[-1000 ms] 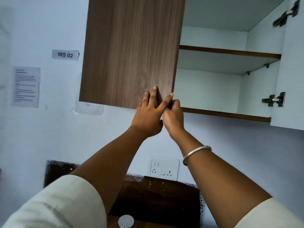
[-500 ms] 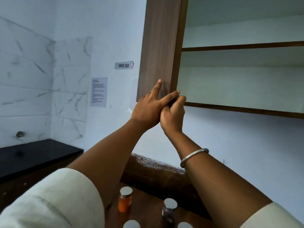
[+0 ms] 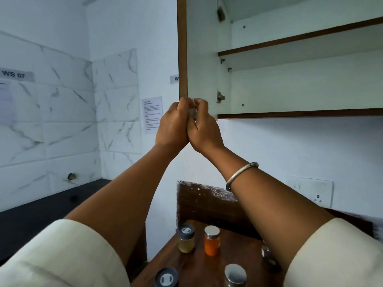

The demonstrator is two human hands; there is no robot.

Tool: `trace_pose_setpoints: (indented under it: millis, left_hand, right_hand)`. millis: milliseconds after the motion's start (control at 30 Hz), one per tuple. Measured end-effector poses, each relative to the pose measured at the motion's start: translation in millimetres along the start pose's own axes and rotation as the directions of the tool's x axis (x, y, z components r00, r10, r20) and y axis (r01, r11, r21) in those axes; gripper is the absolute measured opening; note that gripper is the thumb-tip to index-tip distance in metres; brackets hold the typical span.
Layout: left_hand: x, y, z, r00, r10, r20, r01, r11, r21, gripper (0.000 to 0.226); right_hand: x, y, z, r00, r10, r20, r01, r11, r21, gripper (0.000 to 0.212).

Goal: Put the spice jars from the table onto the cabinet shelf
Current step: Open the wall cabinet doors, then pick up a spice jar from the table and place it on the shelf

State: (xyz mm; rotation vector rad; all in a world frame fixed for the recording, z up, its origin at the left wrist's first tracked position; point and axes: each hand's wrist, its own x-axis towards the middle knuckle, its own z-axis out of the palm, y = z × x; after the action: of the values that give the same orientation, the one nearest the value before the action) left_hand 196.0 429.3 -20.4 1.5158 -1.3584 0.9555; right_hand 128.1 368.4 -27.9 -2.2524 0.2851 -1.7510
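Note:
Both hands are raised at the bottom corner of the open cabinet door (image 3: 200, 59). My left hand (image 3: 173, 124) and my right hand (image 3: 204, 127) touch each other, fingers curled around the door's lower edge. Inside, the lower cabinet shelf (image 3: 300, 113) and the upper shelf (image 3: 300, 37) hold nothing that I can see. Below on the wooden table (image 3: 204, 264) stand several spice jars: a yellowish jar (image 3: 186, 239), an orange jar (image 3: 212, 241), a grey-lidded jar (image 3: 166, 278), a silver-lidded jar (image 3: 235, 275), and a dark jar (image 3: 268, 257) half hidden by my right arm.
A dark wooden backboard (image 3: 203, 201) rises behind the table. A black counter (image 3: 31, 214) runs along the tiled wall at left. A wall socket (image 3: 310, 191) sits at right, under the cabinet. The door juts out towards me at head height.
The cabinet door has swung further open and now shows its white inside. My fingers, straight against the door before, are now curled around its lower edge. The view has turned left and down.

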Motion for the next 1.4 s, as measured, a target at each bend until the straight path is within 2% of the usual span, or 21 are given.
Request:
trace_pose_setpoints:
  millis: [67, 200, 333, 500, 700, 833, 933, 1000, 1167, 1267, 1400]
  left_hand:
    - [-2, -22, -8, 0.999, -0.043, 0.025, 0.043, 0.999, -0.005, 0.022]
    - [-5, -60, -23, 0.996, -0.042, 0.076, 0.042, 0.999, 0.004, 0.018]
    - [-14, -86, -30, 0.994, -0.033, 0.109, 0.035, 0.999, -0.016, 0.03]
    - [-31, -110, -30, 0.984, -0.092, 0.151, 0.1, 0.994, -0.046, 0.043]
    - [-49, -129, -23, 0.981, -0.033, 0.19, 0.048, 0.996, -0.073, 0.048]
    - [-68, -138, -3, 0.947, -0.063, 0.314, 0.075, 0.997, -0.027, 0.065]
    - [-98, -144, 18, 0.879, -0.118, 0.462, 0.146, 0.989, -0.026, 0.075]
    - [-128, -149, 35, 0.809, -0.155, 0.567, 0.204, 0.979, -0.025, 0.078]
    - [-215, -160, 74, 0.616, -0.18, 0.767, 0.255, 0.967, 0.022, 0.081]
    - [-263, -167, 95, 0.499, -0.207, 0.842, 0.288, 0.955, 0.064, 0.084]
    - [-316, -180, 124, 0.404, -0.189, 0.895, 0.237, 0.967, 0.098, 0.081]
  right_hand:
    - [4, -7, 22, 0.998, 0.049, 0.048, -0.049, 0.999, 0.0, 0.043]
    - [7, -14, 63, 0.988, 0.105, 0.113, -0.105, 0.994, -0.011, 0.055]
    - [7, -18, 89, 0.974, 0.121, 0.191, -0.117, 0.993, -0.033, 0.062]
    - [-4, -17, 110, 0.949, 0.138, 0.285, -0.122, 0.99, -0.072, 0.068]
    - [-22, -7, 131, 0.975, 0.13, 0.183, -0.119, 0.991, -0.068, 0.077]
    - [-48, 13, 140, 0.956, 0.213, 0.204, -0.198, 0.976, -0.088, 0.076]
    - [-81, 34, 145, 0.906, 0.302, 0.297, -0.267, 0.952, -0.153, 0.074]
    - [-110, 52, 146, 0.846, 0.374, 0.379, -0.301, 0.923, -0.239, 0.074]
    - [-198, 97, 153, 0.616, 0.529, 0.583, -0.366, 0.848, -0.383, 0.08]
    - [-248, 119, 163, 0.487, 0.61, 0.624, -0.415, 0.791, -0.449, 0.081]
    - [-299, 143, 180, 0.401, 0.582, 0.707, -0.428, 0.802, -0.417, 0.071]
